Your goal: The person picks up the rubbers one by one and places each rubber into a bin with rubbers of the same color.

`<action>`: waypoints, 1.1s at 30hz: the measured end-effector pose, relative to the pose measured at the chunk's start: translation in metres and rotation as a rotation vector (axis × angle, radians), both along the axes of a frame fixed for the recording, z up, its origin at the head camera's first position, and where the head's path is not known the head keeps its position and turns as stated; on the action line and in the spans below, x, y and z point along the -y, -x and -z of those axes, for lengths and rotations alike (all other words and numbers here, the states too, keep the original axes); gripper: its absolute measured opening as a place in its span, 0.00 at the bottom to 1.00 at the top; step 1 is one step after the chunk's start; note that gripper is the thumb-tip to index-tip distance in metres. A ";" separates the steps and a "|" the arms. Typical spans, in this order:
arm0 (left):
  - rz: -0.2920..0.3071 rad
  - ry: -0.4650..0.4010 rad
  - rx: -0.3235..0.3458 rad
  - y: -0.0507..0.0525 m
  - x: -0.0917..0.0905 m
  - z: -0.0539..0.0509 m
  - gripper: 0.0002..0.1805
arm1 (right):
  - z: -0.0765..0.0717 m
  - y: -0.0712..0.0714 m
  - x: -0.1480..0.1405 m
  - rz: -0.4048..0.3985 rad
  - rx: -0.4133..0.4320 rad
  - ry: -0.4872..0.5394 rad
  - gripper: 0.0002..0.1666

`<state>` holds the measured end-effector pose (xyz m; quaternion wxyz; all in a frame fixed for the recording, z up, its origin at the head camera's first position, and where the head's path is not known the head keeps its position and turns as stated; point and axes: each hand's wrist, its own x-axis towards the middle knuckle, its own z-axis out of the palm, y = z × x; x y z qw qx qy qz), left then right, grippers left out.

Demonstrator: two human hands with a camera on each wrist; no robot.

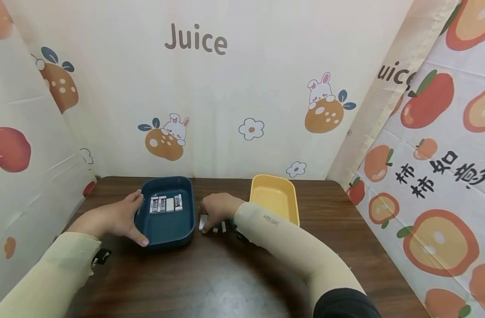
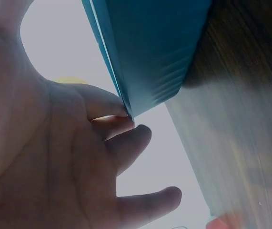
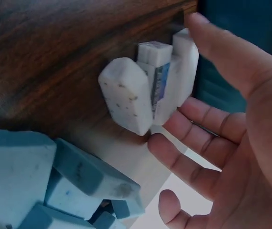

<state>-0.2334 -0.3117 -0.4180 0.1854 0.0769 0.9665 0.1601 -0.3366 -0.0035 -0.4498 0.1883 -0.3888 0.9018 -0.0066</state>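
Note:
My left hand spreads along the left side of a dark blue bin, thumb at the front corner, fingertips touching the rim in the left wrist view. Inside the bin, several white erasers with printed labels lie in a row. Just right of the bin, my right hand pinches a white eraser end to end between thumb and fingers. Beside it are a labelled eraser and a speckled white eraser, both on the table.
A pile of bluish-white blocks lies close to my right hand, mostly hidden by the wrist in the head view. Behind the right forearm stands a yellow bin. Printed cloth walls border the brown wooden table.

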 end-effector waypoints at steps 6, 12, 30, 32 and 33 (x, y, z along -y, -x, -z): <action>-0.013 0.003 0.027 0.000 -0.006 -0.003 0.89 | 0.003 0.001 0.000 0.029 0.018 0.009 0.25; -0.020 0.004 0.036 0.001 -0.006 -0.001 0.90 | -0.007 0.005 0.000 0.108 0.046 0.024 0.24; -0.013 -0.005 0.056 0.003 -0.006 -0.004 0.89 | -0.046 0.022 -0.001 0.210 -0.159 0.261 0.19; -0.017 -0.003 0.059 0.003 -0.006 -0.004 0.89 | -0.049 0.020 0.007 0.184 -0.158 0.312 0.21; -0.018 -0.003 0.059 0.003 -0.005 -0.004 0.89 | -0.049 0.018 0.012 0.158 -0.167 0.327 0.22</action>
